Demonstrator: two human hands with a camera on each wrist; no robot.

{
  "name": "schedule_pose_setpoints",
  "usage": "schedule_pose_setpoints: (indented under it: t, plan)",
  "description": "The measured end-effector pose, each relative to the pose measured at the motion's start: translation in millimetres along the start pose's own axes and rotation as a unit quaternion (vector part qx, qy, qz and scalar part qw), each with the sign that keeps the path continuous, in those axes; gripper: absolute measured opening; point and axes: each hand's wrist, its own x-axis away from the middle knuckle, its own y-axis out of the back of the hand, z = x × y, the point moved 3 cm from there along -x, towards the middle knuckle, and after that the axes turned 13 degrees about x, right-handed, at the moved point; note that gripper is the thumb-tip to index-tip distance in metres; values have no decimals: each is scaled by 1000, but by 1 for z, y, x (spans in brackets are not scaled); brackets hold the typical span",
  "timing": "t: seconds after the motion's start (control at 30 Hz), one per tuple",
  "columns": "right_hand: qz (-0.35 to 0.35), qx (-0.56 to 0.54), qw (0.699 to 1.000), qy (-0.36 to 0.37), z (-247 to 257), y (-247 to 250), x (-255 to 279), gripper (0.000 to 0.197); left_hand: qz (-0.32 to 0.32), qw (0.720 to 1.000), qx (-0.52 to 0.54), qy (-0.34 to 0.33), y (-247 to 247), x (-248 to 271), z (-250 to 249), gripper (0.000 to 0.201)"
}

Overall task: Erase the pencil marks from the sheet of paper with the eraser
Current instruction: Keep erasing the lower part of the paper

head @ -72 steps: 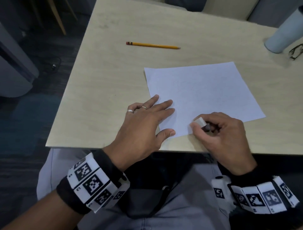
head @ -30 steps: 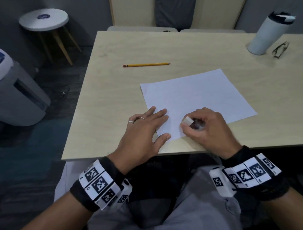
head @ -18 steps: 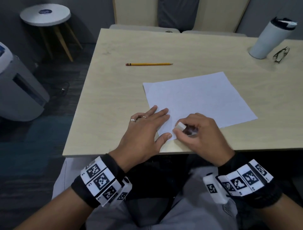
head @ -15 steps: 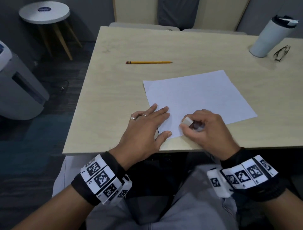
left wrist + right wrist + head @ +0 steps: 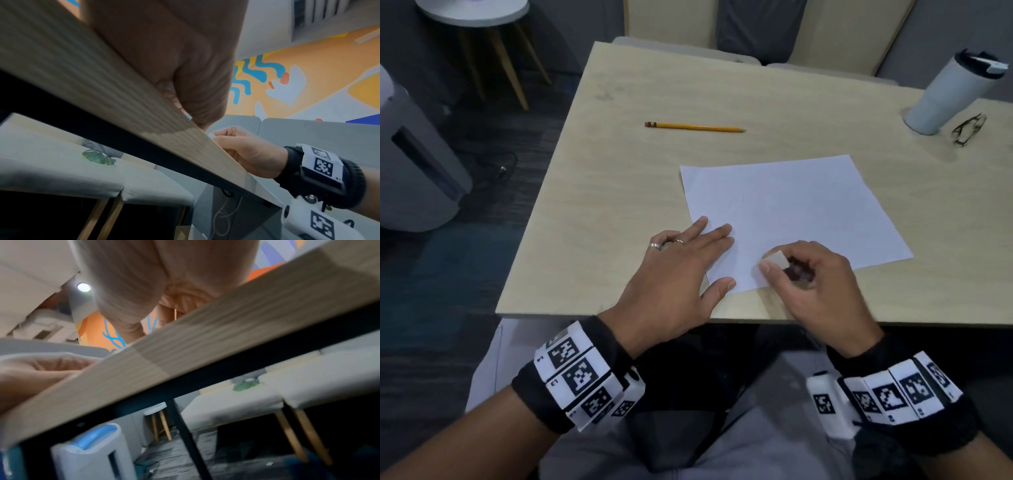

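A white sheet of paper lies on the light wooden table; only very faint marks show near its middle. My left hand lies flat with straight fingers on the sheet's near left corner. My right hand pinches a white eraser between thumb and fingers, low over the sheet's near edge; whether it touches the paper is unclear. In the left wrist view the right hand shows beyond the table edge. The right wrist view shows mostly the palm and the table edge.
A yellow pencil lies on the table beyond the sheet, to the left. A white tumbler and a pair of glasses stand at the far right. A stool and a white appliance are on the floor left.
The right hand with the eraser has rubbed back and forth along the sheet's near edge, shifting left then right again. The left hand has stayed flat on the corner.
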Motion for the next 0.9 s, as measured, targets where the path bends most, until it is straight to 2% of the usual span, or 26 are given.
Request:
schedule_pose_setpoints:
  t: [0.1,0.17,0.33,0.4,0.53,0.6,0.67,0.77,0.9]
  plan:
    - [14,33,998,59,16,-21,5,6,-4,1000,-2,-2,-1,0,-1,59]
    - [5,53,996,71,15,-24,4,10,-3,1000,-3,-3,-1,0,-1,60]
    - [0,-4,999,48,17,-27,8,14,-4,1000,-1,0,0,1,-1,64]
    - [-5,8,999,49,16,-25,8,13,-2,1000,-2,2,0,0,-1,65]
    - [-28,33,999,1,-7,-4,1,9,9,1000,-10,4,0,-1,0,65]
    - [-32,3,999,-13,-2,-6,1,9,10,1000,-10,5,0,-1,-1,65]
    - [-16,-32,999,2,15,-18,3,8,7,1000,-8,2,0,-1,-2,64]
    - [7,-14,999,34,20,-28,2,7,5,1000,-10,0,-1,0,-1,63]
    - [-13,-21,999,-25,-3,-8,-5,8,18,1000,-23,4,0,0,1,65]
